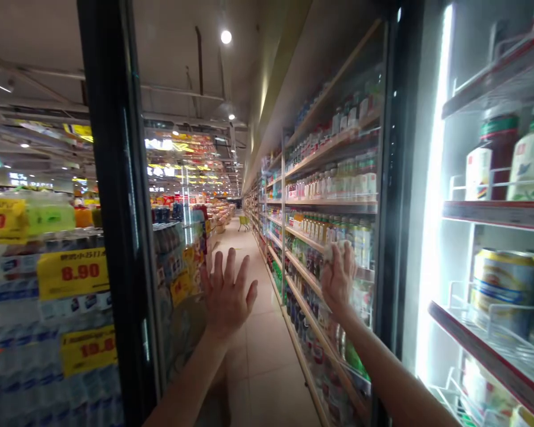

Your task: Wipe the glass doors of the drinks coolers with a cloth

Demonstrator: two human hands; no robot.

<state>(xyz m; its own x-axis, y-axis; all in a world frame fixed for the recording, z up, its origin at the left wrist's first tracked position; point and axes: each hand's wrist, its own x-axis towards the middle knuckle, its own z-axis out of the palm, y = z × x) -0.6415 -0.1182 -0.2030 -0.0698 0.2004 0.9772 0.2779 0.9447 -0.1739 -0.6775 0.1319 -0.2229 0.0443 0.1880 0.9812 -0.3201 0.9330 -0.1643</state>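
A glass door with a black frame (111,178) stands in front of me, and the aisle shows through its pane. My left hand (228,290) is raised against the glass, fingers spread and palm forward, holding nothing. Farther right, my right hand (339,276) presses a small whitish cloth (333,250) to the pane with bent fingers. Most of the cloth is hidden behind the fingers, and the hand is a little blurred.
Right of the door, a lit cooler holds bottles (492,157) and cans (505,281) on wire-fronted shelves (493,213). Stacked drinks with yellow price signs (78,271) stand at left. Through the glass appear long drink shelves, the tiled floor (267,350) and a distant yellow-green cart (243,223).
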